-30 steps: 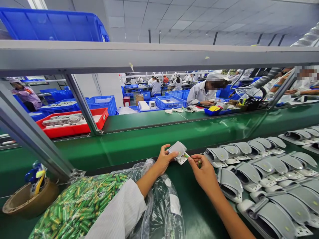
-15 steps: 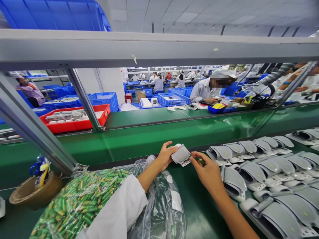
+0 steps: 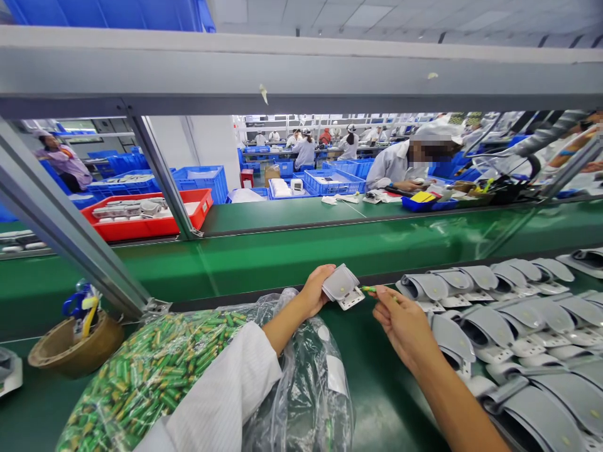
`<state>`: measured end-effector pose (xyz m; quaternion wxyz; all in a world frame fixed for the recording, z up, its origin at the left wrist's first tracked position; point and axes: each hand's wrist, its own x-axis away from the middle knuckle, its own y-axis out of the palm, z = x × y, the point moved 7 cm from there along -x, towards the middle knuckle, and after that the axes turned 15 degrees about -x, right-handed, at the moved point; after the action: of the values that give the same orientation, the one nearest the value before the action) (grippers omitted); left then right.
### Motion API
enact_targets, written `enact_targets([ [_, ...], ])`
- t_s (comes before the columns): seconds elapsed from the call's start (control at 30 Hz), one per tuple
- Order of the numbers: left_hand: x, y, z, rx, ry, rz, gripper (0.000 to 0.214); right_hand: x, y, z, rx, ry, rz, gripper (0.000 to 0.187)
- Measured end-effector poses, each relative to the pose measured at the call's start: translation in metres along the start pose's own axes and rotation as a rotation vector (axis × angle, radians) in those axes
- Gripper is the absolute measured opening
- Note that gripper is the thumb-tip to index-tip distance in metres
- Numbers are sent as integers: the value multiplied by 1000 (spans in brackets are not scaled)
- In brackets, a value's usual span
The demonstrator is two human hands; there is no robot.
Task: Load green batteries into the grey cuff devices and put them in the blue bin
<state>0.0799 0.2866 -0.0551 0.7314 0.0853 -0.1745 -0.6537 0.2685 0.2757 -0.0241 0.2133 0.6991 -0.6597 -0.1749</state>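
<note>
A clear plastic bag (image 3: 198, 370) heaped with small green cylindrical batteries, too many to count, lies under the left forearm, with a brown bowl (image 3: 75, 342) at the far left and rows of grey curved cuff devices (image 3: 509, 314), well over a dozen, crowding the green belt (image 3: 282, 263) to the right. The left hand (image 3: 313, 295) pinches one grey cuffed device (image 3: 342, 287) above the belt's near edge. Just beside it, the right hand (image 3: 405, 323) pinches a single green battery (image 3: 370, 289) between its fingertips, tip pointing at the device's white end.
</note>
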Motion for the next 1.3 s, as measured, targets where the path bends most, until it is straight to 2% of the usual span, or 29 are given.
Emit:
enact_targets([
  [0.13, -3, 0, -3, 29, 9, -10, 59, 3, 6, 9, -165, 172, -46, 42],
  [0.27, -5, -1, -5, 31, -6, -11, 61, 5, 4, 11, -184, 185, -15, 42],
  [0.37, -5, 0, -6, 18, -16, -8, 61, 4, 3, 6, -24, 63, -54, 49],
  [0.5, -2, 2, -6, -4, -19, -7, 59, 4, 2, -8, 401, -196, -68, 58],
  [0.63, 0, 3, -5, -26, -24, 5, 55, 7, 3, -16, 725, -318, -54, 60],
  [0.83, 0, 4, -7, -57, -37, 3, 53, 13, 14, -21, 788, -449, -132, 57],
  [0.97, 2, 7, -6, -58, -34, -13, 53, 14, 14, -19, 811, -426, -110, 49],
  [1.07, 6, 12, -3, -49, -29, -46, 55, 16, 17, -19, 822, -468, -150, 44],
  [1.3, 5, 12, -3, -3, -20, -42, 52, 17, 15, -16, 822, -513, -136, 47],
])
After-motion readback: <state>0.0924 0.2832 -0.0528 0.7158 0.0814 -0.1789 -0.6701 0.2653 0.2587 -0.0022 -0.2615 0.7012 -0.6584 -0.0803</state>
